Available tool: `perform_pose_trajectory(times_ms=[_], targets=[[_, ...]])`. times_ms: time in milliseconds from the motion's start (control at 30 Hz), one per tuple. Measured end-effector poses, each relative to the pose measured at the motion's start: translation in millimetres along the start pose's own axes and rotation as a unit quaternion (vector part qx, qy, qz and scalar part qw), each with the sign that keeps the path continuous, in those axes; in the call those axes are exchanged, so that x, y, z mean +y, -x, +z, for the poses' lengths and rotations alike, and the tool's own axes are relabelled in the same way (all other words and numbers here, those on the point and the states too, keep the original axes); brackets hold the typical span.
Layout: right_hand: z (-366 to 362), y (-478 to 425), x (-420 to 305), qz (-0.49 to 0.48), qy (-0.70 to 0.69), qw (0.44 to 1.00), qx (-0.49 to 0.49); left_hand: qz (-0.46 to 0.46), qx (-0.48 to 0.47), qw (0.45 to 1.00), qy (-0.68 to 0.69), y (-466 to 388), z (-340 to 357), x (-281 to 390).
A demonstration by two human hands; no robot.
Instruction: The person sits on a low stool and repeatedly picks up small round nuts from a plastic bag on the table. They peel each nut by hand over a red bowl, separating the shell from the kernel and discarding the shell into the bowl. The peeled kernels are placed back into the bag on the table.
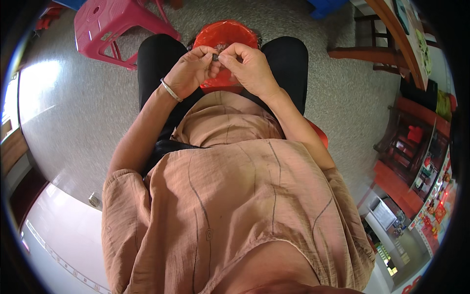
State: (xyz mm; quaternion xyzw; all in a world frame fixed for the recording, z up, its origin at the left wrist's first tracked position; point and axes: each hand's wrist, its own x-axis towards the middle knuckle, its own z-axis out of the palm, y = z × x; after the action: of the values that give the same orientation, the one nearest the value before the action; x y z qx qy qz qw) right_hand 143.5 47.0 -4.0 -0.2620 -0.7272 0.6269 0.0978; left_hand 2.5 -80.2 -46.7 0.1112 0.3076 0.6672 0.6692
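Note:
A small dark round object, too small to name surely, sits between my fingertips in front of me. My left hand, with a bangle at the wrist, pinches it from the left between thumb and forefinger. From the other side, the thumb and forefinger of my right hand grip it too. Both hands are over a red plastic container, which stands between my knees and seems to have a thin plastic lining. Some dark bits show inside it; my hands hide much of its contents.
A pink plastic stool stands on the speckled floor ahead on the left. To the right are a wooden table and its dark wooden supports. Dark wooden furniture lines the far right. Part of a red seat shows beneath me.

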Motion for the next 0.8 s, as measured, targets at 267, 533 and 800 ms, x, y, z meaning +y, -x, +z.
perform_pose_trajectory(times_ms=[267,533,800], targets=[[-10.6,2.1,13.7,-0.033,0.237,0.964,0.116,-0.005,0.041,0.999,-0.019,2.6,17.5,5.3],[-13.9,14.9,34.0,0.075,0.455,0.883,-0.088,0.063,0.121,0.978,-0.161,2.5,17.5,28.6],[-8.9,14.3,40.5,0.015,0.436,0.895,-0.087,0.39,0.096,0.764,-0.505,-96.9,172.5,158.6]])
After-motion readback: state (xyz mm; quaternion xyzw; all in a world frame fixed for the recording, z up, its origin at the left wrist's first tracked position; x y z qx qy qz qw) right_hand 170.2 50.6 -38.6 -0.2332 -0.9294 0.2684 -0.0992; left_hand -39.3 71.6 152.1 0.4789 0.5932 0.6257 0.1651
